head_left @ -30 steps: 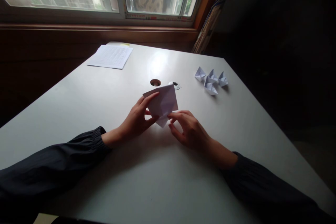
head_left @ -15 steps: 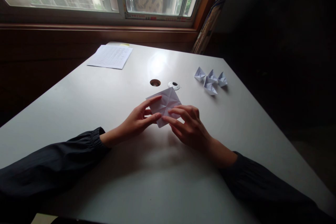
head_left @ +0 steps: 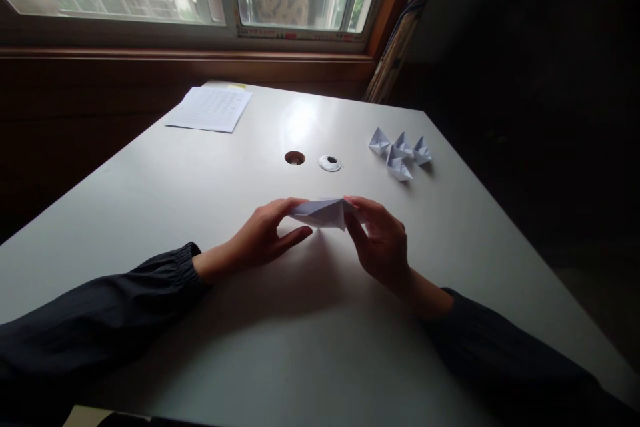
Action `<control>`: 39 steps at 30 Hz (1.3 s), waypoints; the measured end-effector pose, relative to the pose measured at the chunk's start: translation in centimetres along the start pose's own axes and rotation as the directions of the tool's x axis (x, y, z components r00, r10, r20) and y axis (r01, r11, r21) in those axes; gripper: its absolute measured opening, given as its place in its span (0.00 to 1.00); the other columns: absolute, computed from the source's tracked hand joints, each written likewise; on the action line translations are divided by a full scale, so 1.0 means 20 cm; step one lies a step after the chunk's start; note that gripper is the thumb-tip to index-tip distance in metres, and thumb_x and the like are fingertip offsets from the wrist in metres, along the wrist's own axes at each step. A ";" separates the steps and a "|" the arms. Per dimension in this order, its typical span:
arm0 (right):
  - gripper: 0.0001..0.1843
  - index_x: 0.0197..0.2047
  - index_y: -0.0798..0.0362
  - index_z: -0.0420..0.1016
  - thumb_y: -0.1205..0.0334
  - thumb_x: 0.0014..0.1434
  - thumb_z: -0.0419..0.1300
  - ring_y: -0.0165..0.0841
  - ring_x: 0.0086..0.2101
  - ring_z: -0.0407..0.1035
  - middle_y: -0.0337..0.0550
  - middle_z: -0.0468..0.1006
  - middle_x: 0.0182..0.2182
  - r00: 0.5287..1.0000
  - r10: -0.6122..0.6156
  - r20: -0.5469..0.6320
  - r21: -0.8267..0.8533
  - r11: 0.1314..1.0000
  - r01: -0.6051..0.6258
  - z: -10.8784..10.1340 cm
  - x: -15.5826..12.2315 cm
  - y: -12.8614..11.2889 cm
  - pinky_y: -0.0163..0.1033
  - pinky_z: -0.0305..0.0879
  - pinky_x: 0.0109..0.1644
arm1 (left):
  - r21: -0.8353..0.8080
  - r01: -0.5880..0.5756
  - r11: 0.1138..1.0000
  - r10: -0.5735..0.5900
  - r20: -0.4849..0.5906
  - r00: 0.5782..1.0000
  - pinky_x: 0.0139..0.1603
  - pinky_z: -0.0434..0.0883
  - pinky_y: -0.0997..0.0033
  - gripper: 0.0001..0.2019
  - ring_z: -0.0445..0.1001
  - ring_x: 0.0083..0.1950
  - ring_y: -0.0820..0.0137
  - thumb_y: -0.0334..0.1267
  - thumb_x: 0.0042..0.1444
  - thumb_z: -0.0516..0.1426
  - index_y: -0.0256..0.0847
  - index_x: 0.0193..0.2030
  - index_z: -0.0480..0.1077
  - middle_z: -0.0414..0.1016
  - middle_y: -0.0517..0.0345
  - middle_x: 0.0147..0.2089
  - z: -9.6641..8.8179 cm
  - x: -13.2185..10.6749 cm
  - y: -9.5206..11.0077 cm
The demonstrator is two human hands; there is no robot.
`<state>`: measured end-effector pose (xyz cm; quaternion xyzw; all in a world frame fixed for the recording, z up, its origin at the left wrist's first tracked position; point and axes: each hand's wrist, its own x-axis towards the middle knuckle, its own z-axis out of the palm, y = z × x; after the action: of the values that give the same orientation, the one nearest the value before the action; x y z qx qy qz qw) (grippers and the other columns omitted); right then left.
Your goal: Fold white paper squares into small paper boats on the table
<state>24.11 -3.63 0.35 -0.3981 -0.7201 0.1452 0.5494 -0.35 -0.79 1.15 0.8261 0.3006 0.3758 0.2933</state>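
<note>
A creased, folded sheet of white paper point(head_left: 323, 213) is held up over the table between my two hands, seen almost edge-on with a raised point near its right end. My right hand point(head_left: 381, 237) pinches that right end between thumb and fingers. On the other side, my left hand point(head_left: 270, 230) supports the left end with its fingers, some of them hidden behind the paper. The left thumb sits below the sheet, a little apart from it. Several small folded paper boats point(head_left: 400, 155) stand grouped at the table's right back.
The white table point(head_left: 240, 353) has a round cable hole point(head_left: 295, 158) with a loose ring-shaped cover point(head_left: 330, 163) beside it. Printed sheets point(head_left: 210, 109) lie at the far left corner. Behind the table is a window point(head_left: 300, 0) with a tied curtain point(head_left: 395, 47) at its right.
The paper has gone from facing me as a flat creased square to a tilted, nearly edge-on shape. My right fingers have moved from its middle to its right end; my left thumb has come off it.
</note>
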 end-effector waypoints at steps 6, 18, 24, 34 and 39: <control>0.17 0.58 0.47 0.74 0.57 0.67 0.63 0.38 0.41 0.79 0.46 0.82 0.46 0.953 0.188 0.238 0.196 0.952 -0.237 0.01 0.00 0.01 0.40 0.79 0.39 | -0.290 0.173 0.941 -0.165 0.054 0.985 0.43 0.77 0.68 0.28 0.80 0.46 0.64 0.44 0.66 0.59 0.44 0.71 0.60 0.79 0.46 0.53 0.02 0.00 0.03; 0.24 0.60 0.50 0.73 0.52 0.63 0.67 0.42 0.49 0.75 0.53 0.77 0.54 0.903 0.028 0.429 0.020 0.999 -0.040 0.04 0.00 0.04 0.47 0.77 0.50 | -0.503 0.393 0.770 -0.366 0.157 0.917 0.34 0.70 0.75 0.19 0.74 0.38 0.70 0.51 0.61 0.63 0.36 0.45 0.74 0.76 0.53 0.40 0.05 0.00 -0.04; 0.20 0.57 0.50 0.74 0.56 0.64 0.66 0.38 0.43 0.77 0.49 0.81 0.49 0.918 0.032 0.395 0.011 0.999 -0.040 0.06 -0.03 0.04 0.42 0.77 0.45 | -0.509 0.426 0.748 -0.395 0.175 0.902 0.32 0.67 0.76 0.18 0.71 0.36 0.72 0.51 0.59 0.65 0.36 0.41 0.71 0.73 0.57 0.37 0.06 0.00 -0.04; 0.17 0.59 0.49 0.76 0.60 0.71 0.54 0.36 0.39 0.81 0.44 0.85 0.46 0.957 0.076 0.280 -0.030 0.997 -0.070 0.05 -0.06 0.03 0.41 0.79 0.44 | -0.434 0.458 0.776 -0.416 0.195 0.888 0.27 0.61 0.78 0.19 0.66 0.31 0.75 0.53 0.58 0.64 0.37 0.36 0.69 0.67 0.61 0.31 0.05 0.01 -0.02; 0.19 0.62 0.45 0.74 0.64 0.70 0.57 0.39 0.48 0.80 0.45 0.82 0.53 0.953 -0.049 0.299 -0.040 0.997 0.064 0.05 -0.07 0.05 0.44 0.78 0.51 | -0.269 0.462 0.845 -0.443 0.130 0.887 0.28 0.61 0.77 0.13 0.66 0.30 0.74 0.46 0.59 0.62 0.39 0.36 0.69 0.67 0.63 0.30 0.05 0.02 -0.02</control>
<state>23.73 -3.77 -1.64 -0.3643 -0.8091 0.1700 0.4286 0.50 -0.49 0.58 0.6906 0.4185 0.3101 0.5018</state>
